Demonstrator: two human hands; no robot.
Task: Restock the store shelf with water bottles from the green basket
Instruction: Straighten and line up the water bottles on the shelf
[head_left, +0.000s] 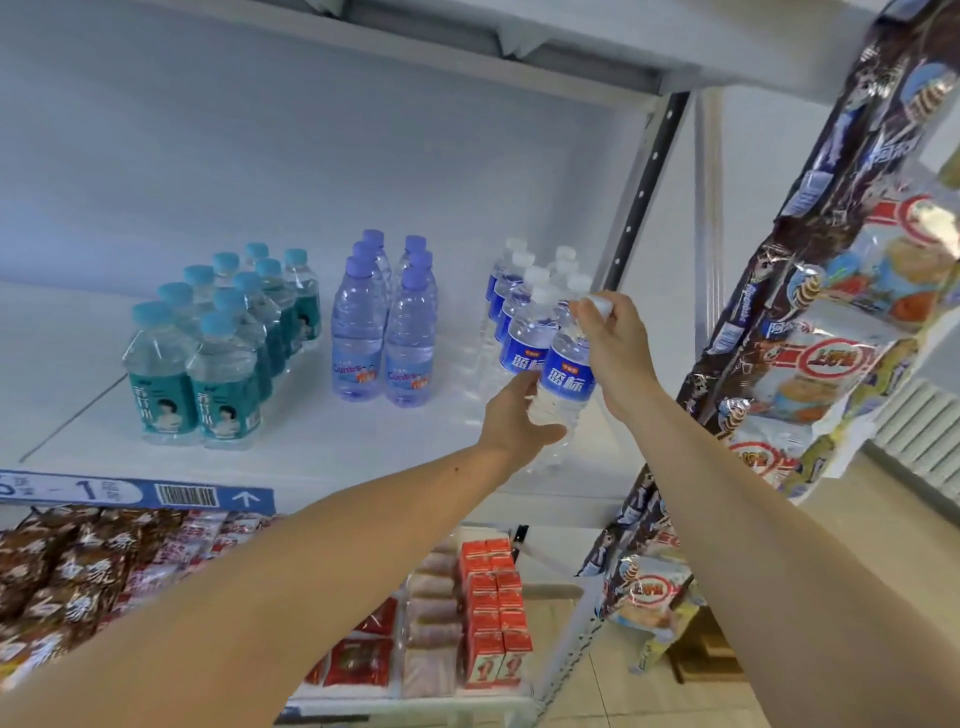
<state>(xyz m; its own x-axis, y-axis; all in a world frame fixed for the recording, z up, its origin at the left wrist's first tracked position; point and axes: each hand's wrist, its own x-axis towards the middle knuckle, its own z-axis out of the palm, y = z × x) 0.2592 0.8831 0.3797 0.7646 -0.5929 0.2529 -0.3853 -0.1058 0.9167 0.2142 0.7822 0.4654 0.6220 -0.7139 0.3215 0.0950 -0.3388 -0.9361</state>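
Teal bottles (197, 364) and purple-capped bottles (384, 332) are standing on the shelf (311, 447). The left hand (514, 415) is gripping the blue-label water bottle (563, 384) low down, while the right hand (613, 343) is pinching its cap. It is joining the blue-label row (519, 306). Next, I think, letting go gently.

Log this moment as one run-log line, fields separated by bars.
step: shelving blue-label water bottle | left hand: grips base | right hand: grips cap | spot: front of blue-label row | shelf
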